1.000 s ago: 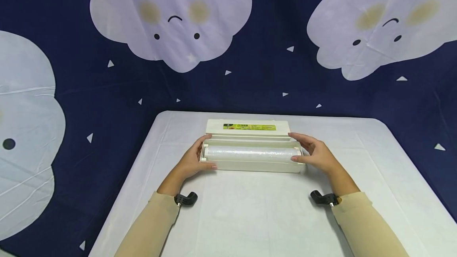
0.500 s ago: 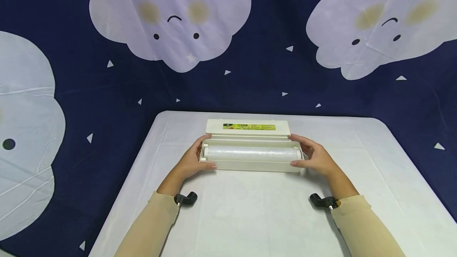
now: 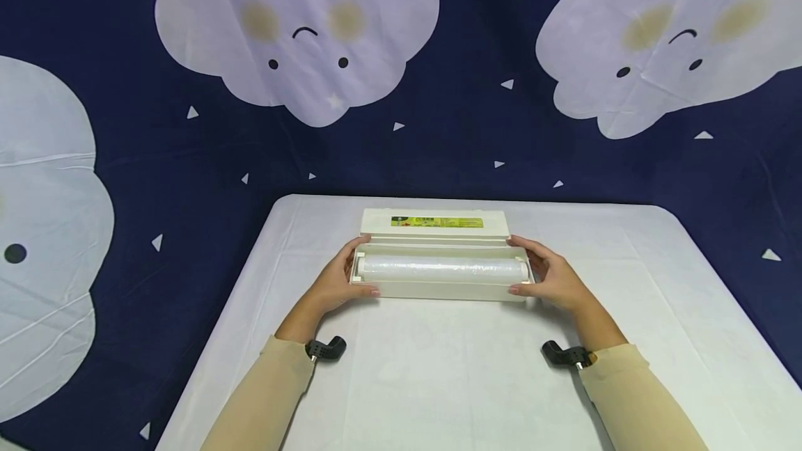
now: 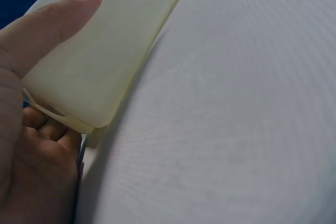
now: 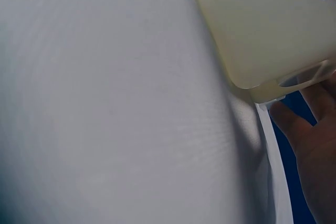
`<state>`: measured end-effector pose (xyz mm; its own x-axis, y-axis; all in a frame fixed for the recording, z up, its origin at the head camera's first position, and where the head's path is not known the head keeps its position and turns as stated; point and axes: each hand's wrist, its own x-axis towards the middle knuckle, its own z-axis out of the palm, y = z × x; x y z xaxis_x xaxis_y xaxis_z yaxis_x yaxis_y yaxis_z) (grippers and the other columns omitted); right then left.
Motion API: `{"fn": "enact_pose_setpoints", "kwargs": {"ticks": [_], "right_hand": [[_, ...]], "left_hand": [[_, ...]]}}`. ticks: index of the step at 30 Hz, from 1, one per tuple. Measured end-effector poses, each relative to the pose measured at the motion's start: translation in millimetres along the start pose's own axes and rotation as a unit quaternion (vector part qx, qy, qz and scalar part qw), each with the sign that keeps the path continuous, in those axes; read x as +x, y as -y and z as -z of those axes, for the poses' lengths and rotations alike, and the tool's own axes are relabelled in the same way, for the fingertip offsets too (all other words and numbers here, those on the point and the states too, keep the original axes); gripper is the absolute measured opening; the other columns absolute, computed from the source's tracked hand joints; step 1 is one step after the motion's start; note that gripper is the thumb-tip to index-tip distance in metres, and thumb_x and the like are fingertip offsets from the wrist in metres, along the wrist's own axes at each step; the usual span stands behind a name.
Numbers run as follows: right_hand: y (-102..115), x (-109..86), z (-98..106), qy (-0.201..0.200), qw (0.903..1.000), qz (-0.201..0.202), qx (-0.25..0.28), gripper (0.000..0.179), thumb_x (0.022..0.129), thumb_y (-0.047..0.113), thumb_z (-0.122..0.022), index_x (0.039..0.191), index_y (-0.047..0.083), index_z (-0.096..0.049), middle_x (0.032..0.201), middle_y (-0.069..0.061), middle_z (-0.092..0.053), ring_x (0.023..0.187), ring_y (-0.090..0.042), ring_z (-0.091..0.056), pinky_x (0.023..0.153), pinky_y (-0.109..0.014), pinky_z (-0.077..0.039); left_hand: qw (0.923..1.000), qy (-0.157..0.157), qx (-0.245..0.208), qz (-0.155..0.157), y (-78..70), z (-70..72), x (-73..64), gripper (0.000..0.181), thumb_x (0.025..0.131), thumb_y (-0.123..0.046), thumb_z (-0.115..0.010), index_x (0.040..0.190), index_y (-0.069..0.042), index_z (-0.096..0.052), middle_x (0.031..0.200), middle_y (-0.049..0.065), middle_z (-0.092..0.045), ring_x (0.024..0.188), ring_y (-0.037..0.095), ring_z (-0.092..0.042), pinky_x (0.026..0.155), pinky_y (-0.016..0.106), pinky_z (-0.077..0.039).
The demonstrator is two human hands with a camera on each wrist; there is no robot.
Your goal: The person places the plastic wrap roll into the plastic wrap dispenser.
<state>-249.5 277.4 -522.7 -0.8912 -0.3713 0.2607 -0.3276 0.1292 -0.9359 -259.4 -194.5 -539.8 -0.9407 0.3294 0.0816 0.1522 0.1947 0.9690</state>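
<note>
A cream plastic cling film dispenser box (image 3: 447, 291) lies on the white-covered table in the head view, its lid (image 3: 376, 221) folded back behind it. Inside it rests a roll of cling film (image 3: 445, 268), wrapped in clear film. My left hand (image 3: 335, 282) grips the box's left end, thumb on the front wall and fingers round the side and back. At the opposite end my right hand (image 3: 557, 280) holds the box the same way. Both wrist views show the box's front wall, with fingers curled by its end; the right thumb is mostly out of frame there.
The white tablecloth (image 3: 413, 374) spreads in front of and beside the box. A yellow-green label (image 3: 436, 223) is on the lid. Behind the table hangs a dark blue cloth (image 3: 457, 152) with pale clouds and small white triangles.
My right thumb has slid down from the box's upper rim onto its front wall. The left hand keeps its hold, and the box stays almost in place.
</note>
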Motion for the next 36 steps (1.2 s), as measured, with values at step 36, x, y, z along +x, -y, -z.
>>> {"fn": "enact_pose_setpoints", "kwargs": {"ticks": [36], "right_hand": [[-8.6,-1.1,0.8,0.0,0.9999,-0.011,0.004,0.096,0.073,-0.015,-0.09,0.156,-0.003,-0.044,0.157,-0.024,-0.042,0.141,-0.034,-0.045,0.103,-0.024,-0.048]], "left_hand": [[0.9923,-0.006,-0.09,-0.084,-7.5,23.9,12.4,0.059,0.105,0.001,-0.058,0.16,0.0,-0.036,0.165,0.016,-0.037,0.154,0.029,-0.03,0.121,0.033,-0.027]]}}
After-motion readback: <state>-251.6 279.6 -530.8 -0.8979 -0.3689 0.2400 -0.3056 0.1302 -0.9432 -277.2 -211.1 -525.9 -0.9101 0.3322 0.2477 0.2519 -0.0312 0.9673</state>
